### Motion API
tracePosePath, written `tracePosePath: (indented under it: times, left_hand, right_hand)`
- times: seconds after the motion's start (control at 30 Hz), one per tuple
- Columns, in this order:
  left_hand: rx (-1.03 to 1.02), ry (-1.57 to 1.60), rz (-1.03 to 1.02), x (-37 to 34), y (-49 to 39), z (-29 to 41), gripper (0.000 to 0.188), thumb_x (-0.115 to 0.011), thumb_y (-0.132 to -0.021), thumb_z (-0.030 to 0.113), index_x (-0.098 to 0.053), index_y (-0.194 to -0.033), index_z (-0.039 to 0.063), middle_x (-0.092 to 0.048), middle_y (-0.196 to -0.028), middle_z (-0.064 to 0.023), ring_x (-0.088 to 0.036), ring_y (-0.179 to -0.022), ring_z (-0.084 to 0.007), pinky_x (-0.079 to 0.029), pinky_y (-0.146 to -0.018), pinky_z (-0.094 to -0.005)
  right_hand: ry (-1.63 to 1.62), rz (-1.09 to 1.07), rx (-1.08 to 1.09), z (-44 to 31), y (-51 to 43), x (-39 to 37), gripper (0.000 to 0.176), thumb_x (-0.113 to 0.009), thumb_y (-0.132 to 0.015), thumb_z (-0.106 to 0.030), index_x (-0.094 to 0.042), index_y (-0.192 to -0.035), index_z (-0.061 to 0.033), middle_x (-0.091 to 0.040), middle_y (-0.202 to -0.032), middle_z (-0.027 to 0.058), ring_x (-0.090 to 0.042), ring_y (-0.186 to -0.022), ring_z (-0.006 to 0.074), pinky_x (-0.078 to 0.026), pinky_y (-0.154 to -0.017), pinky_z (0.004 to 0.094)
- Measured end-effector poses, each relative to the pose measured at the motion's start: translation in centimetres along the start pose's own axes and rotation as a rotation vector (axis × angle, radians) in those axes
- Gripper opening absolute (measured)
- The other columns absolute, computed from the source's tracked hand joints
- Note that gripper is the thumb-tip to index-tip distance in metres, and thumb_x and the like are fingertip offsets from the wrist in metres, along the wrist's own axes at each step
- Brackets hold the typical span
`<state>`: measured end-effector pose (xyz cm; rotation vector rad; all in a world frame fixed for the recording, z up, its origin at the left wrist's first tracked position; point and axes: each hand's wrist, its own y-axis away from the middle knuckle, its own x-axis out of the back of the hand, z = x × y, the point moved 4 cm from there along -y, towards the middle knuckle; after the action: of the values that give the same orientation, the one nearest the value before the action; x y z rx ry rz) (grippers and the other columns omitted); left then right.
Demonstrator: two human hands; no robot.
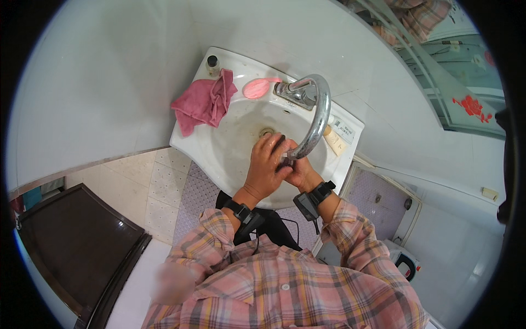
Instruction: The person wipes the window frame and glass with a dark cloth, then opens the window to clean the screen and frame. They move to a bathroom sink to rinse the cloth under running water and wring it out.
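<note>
Both my hands are together over the white ceramic sink [234,152], beneath the end of a curved chrome faucet [324,111]. Between them is a dark object [284,161], mostly covered by my fingers, so its kind cannot be told. My left hand [266,164] lies over its near left side, with fingers bent across it. My right hand [302,168] holds it from the right and below, partly hidden by the spout. The skin of my left hand looks wet. The drain [267,131] shows just beyond my left fingertips.
A pink cloth [203,103] drapes over the sink's left rim, near a small black-capped bottle [213,66]. A pink brush-shaped item [257,88] lies beside the faucet base. Two tubes, one white [342,126], one cream [336,142], rest on the right rim. A dark door [78,246] stands lower left.
</note>
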<state>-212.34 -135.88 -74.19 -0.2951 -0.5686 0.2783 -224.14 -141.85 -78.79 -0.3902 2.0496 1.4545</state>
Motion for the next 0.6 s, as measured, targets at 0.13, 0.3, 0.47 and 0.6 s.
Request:
tracePosePath:
  times: [0.13, 0.3, 0.47, 0.6]
  left_hand:
    - [-0.211, -0.089, -0.039, 0.2, 0.5, 1.2, 0.043, -0.069, -0.089, 0.027, -0.062, -0.127, 0.008, -0.049, -0.141, -0.0187, -0.048, -0.126, -0.0412, -0.039, -0.108, -0.0543]
    - [0.008, -0.088, -0.101, -1.1, 0.0, 0.4, 0.033, -0.069, -0.084, 0.015, -0.063, -0.115, 0.009, -0.054, -0.121, -0.0167, -0.053, -0.110, -0.0395, -0.047, -0.095, -0.0494]
    - [0.313, 0.044, 0.088, -2.2, -0.2, -1.3, 0.018, -0.064, -0.092, 0.020, -0.063, -0.105, 0.007, -0.060, -0.101, -0.0191, -0.060, -0.094, -0.0426, -0.049, -0.079, -0.0536]
    - [0.651, 0.210, 0.138, -3.8, 0.2, -4.9, 0.030, -0.057, -0.101, 0.027, -0.064, -0.094, -0.001, -0.065, -0.080, -0.0157, -0.062, -0.073, -0.0372, -0.049, -0.070, -0.0450]
  right_hand:
    - [0.043, 0.075, -0.010, 1.1, 0.0, 1.4, 0.024, -0.061, -0.101, -0.034, -0.066, -0.112, -0.0130, -0.069, -0.108, 0.0047, -0.068, -0.098, 0.0205, -0.061, -0.083, 0.0382]
    - [0.013, 0.046, 0.060, 2.1, -0.3, 2.6, 0.028, -0.060, -0.102, -0.036, -0.066, -0.114, -0.0122, -0.071, -0.111, 0.0068, -0.069, -0.102, 0.0218, -0.059, -0.089, 0.0388]
    - [0.250, 0.099, 0.287, 2.8, -2.8, 4.2, 0.029, -0.058, -0.103, -0.036, -0.066, -0.115, -0.0108, -0.069, -0.117, 0.0087, -0.066, -0.110, 0.0237, -0.056, -0.094, 0.0403]
    - [0.721, 0.225, 0.768, 2.6, -3.6, 4.2, 0.030, -0.055, -0.103, -0.028, -0.063, -0.121, -0.0057, -0.066, -0.117, 0.0154, -0.061, -0.117, 0.0306, -0.051, -0.099, 0.0425]
